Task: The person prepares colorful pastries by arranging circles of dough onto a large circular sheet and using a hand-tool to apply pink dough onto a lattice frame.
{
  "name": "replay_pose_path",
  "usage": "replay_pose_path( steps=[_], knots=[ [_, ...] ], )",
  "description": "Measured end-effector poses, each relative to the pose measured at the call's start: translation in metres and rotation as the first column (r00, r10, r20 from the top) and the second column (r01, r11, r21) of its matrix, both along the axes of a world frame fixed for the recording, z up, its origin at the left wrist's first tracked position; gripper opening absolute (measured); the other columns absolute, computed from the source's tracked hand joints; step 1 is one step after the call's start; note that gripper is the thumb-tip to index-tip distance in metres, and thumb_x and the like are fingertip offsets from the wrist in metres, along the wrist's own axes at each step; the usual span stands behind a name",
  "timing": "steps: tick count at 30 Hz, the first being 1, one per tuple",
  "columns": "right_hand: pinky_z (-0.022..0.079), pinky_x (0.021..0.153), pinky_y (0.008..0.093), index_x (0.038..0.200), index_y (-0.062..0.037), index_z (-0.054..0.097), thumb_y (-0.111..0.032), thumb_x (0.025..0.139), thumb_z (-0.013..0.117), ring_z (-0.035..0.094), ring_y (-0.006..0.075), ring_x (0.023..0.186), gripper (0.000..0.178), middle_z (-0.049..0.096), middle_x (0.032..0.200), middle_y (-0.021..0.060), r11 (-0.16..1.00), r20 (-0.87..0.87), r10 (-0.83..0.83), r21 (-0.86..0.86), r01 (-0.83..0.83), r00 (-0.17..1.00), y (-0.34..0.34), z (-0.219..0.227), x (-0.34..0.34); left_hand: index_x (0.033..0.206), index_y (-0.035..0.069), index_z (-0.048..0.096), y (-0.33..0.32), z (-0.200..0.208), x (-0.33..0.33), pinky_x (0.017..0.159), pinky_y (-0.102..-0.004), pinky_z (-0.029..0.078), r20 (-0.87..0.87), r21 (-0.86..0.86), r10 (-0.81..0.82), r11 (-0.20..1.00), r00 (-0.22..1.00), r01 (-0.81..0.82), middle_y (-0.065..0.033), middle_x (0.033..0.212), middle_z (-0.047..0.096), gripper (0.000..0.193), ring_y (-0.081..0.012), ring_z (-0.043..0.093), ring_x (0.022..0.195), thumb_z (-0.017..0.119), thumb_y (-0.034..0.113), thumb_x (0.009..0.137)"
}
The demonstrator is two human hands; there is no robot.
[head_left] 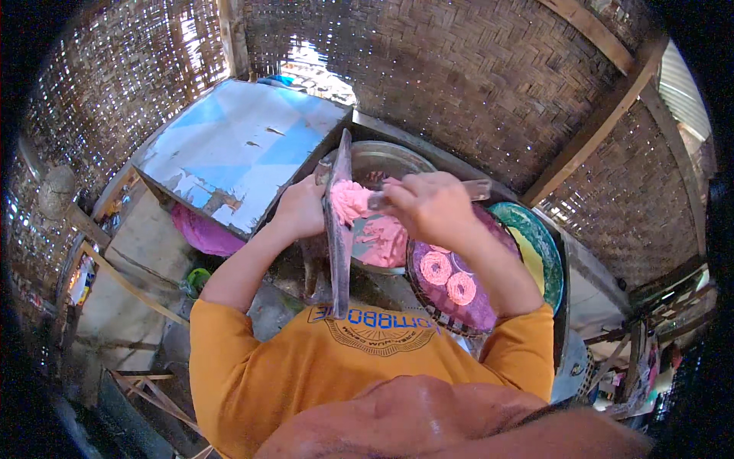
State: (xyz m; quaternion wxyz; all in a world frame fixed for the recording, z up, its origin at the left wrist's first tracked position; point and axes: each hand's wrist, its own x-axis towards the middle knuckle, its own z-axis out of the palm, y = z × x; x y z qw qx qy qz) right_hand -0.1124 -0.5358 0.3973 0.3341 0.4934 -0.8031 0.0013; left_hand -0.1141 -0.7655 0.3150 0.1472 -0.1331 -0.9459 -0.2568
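Observation:
My left hand is closed round the back of a long, worn wooden board, which stands tilted on edge in front of me. A lump of pink dough clings to the board's right face. My right hand grips a flat scraper-like stick, its far end touching the dough. Below the board sits a round metal basin with more pink paste in it. Beside it, partly under my right forearm, a round purple-lined tray bears several ring-shaped pink dough swirls.
A box-like table with a peeling blue-and-white top stands at the left. A green basin with something yellow inside is at the right. Purple cloth hangs below the table. Woven walls and slanted wooden beams close in the space.

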Motion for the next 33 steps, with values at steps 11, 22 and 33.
replay_pose_path(
  steps=[11, 22, 33],
  knots=[
    [0.044, 0.054, 0.0336, 0.085, -0.0135, 0.058, -0.024, 0.067, 0.064, 0.056, 0.0211, 0.062, 0.021, 0.053, 0.066, 0.0035, 0.992, 0.000, -0.067, -0.109, 0.066, 0.998, 0.036, 0.023, 0.006, 0.099, 0.008, 0.060, -0.052, -0.027, -0.027, 0.075, -0.0386, 0.045, -0.003, 0.064, -0.112, 0.992, 0.994, 0.112, -0.0189, 0.095, 0.060, 0.046, -0.0346, 0.057, 0.087, 0.060, 0.041, 0.066],
    [0.047, 0.055, 0.0361, 0.086, -0.0121, 0.059, -0.026, 0.068, 0.068, 0.058, 0.0255, 0.066, 0.025, 0.058, 0.072, 0.0053, 0.985, 0.288, -0.001, -0.164, 0.050, 0.958, 0.046, -0.004, -0.009, 0.100, 0.007, 0.060, -0.060, -0.060, -0.054, 0.080, -0.0307, 0.044, -0.034, 0.163, -0.221, 0.961, 0.975, 0.223, -0.0113, 0.100, 0.061, 0.043, -0.0232, 0.058, 0.093, 0.068, 0.030, 0.064],
    [0.046, 0.059, 0.0402, 0.085, -0.0055, 0.057, -0.028, 0.077, 0.059, 0.058, 0.0317, 0.067, 0.024, 0.059, 0.071, 0.0135, 0.989, 0.406, -0.119, 0.127, 0.073, 0.906, 0.031, 0.032, 0.003, 0.099, 0.009, 0.060, -0.007, 0.005, 0.013, 0.078, -0.0401, 0.045, -0.028, -0.047, 0.034, 0.998, 0.999, -0.035, -0.0183, 0.102, 0.056, 0.043, -0.0357, 0.057, 0.086, 0.061, 0.036, 0.066]
  ],
)
